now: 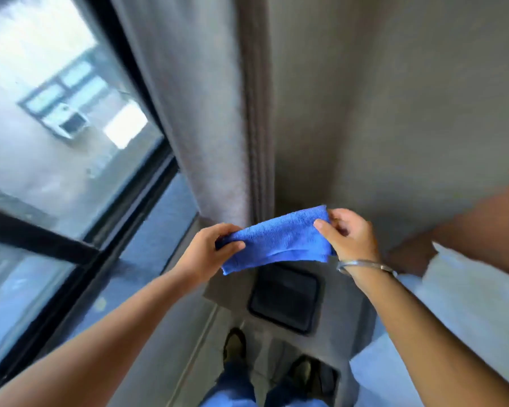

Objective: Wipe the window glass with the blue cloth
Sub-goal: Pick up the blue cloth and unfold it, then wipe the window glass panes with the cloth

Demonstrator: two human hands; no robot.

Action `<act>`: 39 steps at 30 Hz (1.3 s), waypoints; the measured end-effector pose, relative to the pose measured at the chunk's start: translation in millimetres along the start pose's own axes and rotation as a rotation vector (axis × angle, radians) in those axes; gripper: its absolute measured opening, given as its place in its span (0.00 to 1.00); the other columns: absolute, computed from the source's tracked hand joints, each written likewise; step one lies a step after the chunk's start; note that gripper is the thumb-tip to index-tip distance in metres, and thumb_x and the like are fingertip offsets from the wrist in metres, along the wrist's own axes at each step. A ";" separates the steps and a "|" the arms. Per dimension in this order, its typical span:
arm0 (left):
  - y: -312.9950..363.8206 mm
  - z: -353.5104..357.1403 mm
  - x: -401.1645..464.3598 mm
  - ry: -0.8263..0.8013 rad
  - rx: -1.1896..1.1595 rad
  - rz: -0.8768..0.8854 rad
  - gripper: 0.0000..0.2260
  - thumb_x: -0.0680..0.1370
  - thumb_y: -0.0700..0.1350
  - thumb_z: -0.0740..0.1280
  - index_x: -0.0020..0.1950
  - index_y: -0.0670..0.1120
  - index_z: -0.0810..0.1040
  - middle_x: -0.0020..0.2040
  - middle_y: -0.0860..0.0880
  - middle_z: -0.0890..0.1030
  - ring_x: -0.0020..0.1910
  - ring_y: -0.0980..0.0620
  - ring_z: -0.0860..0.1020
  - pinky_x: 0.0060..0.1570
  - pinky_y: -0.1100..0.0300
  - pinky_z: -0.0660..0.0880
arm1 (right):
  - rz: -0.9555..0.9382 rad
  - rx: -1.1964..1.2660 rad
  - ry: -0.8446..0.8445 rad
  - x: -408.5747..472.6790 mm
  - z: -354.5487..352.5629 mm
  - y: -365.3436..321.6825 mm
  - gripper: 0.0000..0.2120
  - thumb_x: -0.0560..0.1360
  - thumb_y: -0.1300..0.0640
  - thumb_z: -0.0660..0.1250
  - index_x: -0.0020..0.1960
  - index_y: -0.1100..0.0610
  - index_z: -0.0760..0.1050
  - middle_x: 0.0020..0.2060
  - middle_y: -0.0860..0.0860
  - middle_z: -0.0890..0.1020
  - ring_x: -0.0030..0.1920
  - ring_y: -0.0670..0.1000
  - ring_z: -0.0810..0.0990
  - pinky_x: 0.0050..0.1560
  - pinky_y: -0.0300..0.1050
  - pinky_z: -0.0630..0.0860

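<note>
Setting: grey plastered wall corner (365, 113) ahead of me, window on my left, floor far below; whole view slightly motion-blurred.
Window glass: large pane (56, 127) in a black frame (124, 177), with a dark crossbar low down; a building with its own window shows through it, blurred.
Blue cloth: folded blue cloth (276, 242) held stretched between my two hands in front of the wall corner, well apart from the glass, lower edge sagging toward my left side.
Left hand: my left hand (206, 254) clenched on the cloth's left end, thumb on top, fingers wrapped beneath.
Right hand: my right hand (347, 233) pinching the cloth's right end between thumb and fingertips, the other fingers curled.
Wrist: thin metal bangle (365, 264) on my right wrist.
Below: dark square panel (285, 298) set in the grey ledge under the cloth; my two shoes (234, 346) and blue trouser legs at the bottom edge.
Right side: pale blue-grey surface (467, 304), too blurred to identify.
</note>
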State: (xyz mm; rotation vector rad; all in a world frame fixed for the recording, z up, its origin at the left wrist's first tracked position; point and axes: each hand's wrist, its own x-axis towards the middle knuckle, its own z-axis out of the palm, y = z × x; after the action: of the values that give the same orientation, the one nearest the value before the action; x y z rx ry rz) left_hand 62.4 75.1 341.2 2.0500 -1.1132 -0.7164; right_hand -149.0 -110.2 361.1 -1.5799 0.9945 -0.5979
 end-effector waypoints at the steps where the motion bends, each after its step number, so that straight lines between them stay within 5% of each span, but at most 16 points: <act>1: 12.4 -22.4 -15.2 0.072 0.000 0.008 0.08 0.73 0.49 0.69 0.50 0.50 0.82 0.41 0.67 0.82 0.40 0.69 0.77 0.43 0.73 0.71 | -0.065 0.019 -0.029 0.3 8.4 -28.7 0.09 0.73 0.67 0.72 0.47 0.54 0.78 0.37 0.46 0.81 0.34 0.36 0.78 0.39 0.30 0.74; 7: 81.8 -169.3 -119.3 0.571 -0.005 0.081 0.04 0.72 0.55 0.68 0.46 0.59 0.79 0.38 0.68 0.81 0.37 0.69 0.77 0.40 0.72 0.71 | -0.582 0.171 -0.226 -21.4 86.6 -227.8 0.06 0.68 0.51 0.72 0.45 0.44 0.78 0.34 0.36 0.83 0.36 0.35 0.80 0.41 0.28 0.73; 11: 117.2 -253.2 -181.7 0.893 -0.016 0.143 0.07 0.70 0.57 0.67 0.45 0.57 0.81 0.38 0.65 0.82 0.36 0.67 0.77 0.39 0.71 0.71 | -0.866 0.155 -0.328 -48.5 142.6 -348.3 0.08 0.74 0.57 0.69 0.53 0.53 0.80 0.38 0.38 0.80 0.37 0.34 0.78 0.41 0.26 0.71; 14: 128.7 -296.6 -230.3 1.170 0.056 0.157 0.08 0.69 0.58 0.66 0.44 0.58 0.80 0.38 0.65 0.82 0.36 0.65 0.78 0.38 0.72 0.72 | -1.043 0.109 -0.343 -85.4 193.1 -427.3 0.07 0.77 0.58 0.68 0.53 0.51 0.80 0.43 0.44 0.81 0.44 0.43 0.80 0.49 0.39 0.76; 17: 126.6 -323.8 -258.7 1.383 0.129 0.073 0.08 0.69 0.58 0.68 0.45 0.59 0.82 0.39 0.60 0.83 0.38 0.60 0.80 0.38 0.64 0.75 | -1.310 -0.017 -0.106 -120.9 238.0 -485.8 0.07 0.75 0.54 0.70 0.53 0.51 0.81 0.47 0.54 0.79 0.48 0.57 0.78 0.53 0.53 0.75; 22: 132.8 -364.7 -288.0 1.777 0.632 -0.051 0.08 0.73 0.56 0.69 0.46 0.54 0.83 0.42 0.55 0.78 0.41 0.50 0.79 0.39 0.55 0.77 | -1.447 -0.086 0.174 -176.4 296.1 -549.1 0.08 0.78 0.53 0.64 0.51 0.54 0.81 0.42 0.55 0.82 0.44 0.62 0.80 0.43 0.52 0.75; 28: 120.1 -368.1 -285.9 1.850 1.012 -0.215 0.11 0.74 0.59 0.64 0.52 0.56 0.76 0.52 0.51 0.74 0.46 0.45 0.78 0.45 0.50 0.75 | -1.363 0.136 0.109 -191.5 344.0 -517.7 0.18 0.80 0.53 0.61 0.68 0.57 0.71 0.53 0.57 0.81 0.52 0.61 0.79 0.54 0.56 0.75; 31: 124.8 -376.3 -307.0 1.789 1.212 -0.224 0.21 0.74 0.60 0.71 0.62 0.52 0.74 0.63 0.47 0.74 0.58 0.44 0.75 0.55 0.45 0.76 | -1.377 0.129 0.056 -204.2 361.5 -486.8 0.30 0.78 0.48 0.60 0.75 0.62 0.61 0.62 0.63 0.74 0.63 0.63 0.72 0.62 0.60 0.72; 33: 138.6 -396.2 -338.5 1.760 1.370 -0.264 0.26 0.77 0.61 0.67 0.70 0.49 0.71 0.71 0.42 0.73 0.69 0.42 0.71 0.66 0.39 0.69 | -1.401 0.079 0.030 -207.0 373.2 -473.5 0.33 0.78 0.46 0.57 0.76 0.64 0.56 0.71 0.67 0.65 0.72 0.68 0.63 0.70 0.66 0.64; 36: 159.9 -429.8 -392.0 1.788 1.540 -0.467 0.29 0.82 0.60 0.56 0.80 0.46 0.64 0.80 0.38 0.64 0.78 0.37 0.63 0.77 0.37 0.56 | -1.409 0.015 0.029 -200.6 380.5 -477.1 0.35 0.77 0.46 0.56 0.77 0.65 0.55 0.75 0.70 0.57 0.75 0.71 0.55 0.74 0.67 0.55; 39: 159.4 -447.6 -414.2 1.798 1.481 -0.739 0.35 0.82 0.64 0.49 0.82 0.42 0.56 0.82 0.36 0.57 0.81 0.35 0.56 0.78 0.39 0.53 | -1.404 -0.005 0.014 -196.8 374.2 -491.3 0.38 0.71 0.48 0.56 0.77 0.65 0.54 0.75 0.72 0.56 0.74 0.72 0.54 0.72 0.67 0.54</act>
State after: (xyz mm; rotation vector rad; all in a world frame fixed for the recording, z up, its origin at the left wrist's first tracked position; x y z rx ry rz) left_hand 112.2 507.1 797.5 2.6384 0.5366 2.0275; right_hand 190.4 267.5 763.9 -2.1238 -0.2886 -1.5097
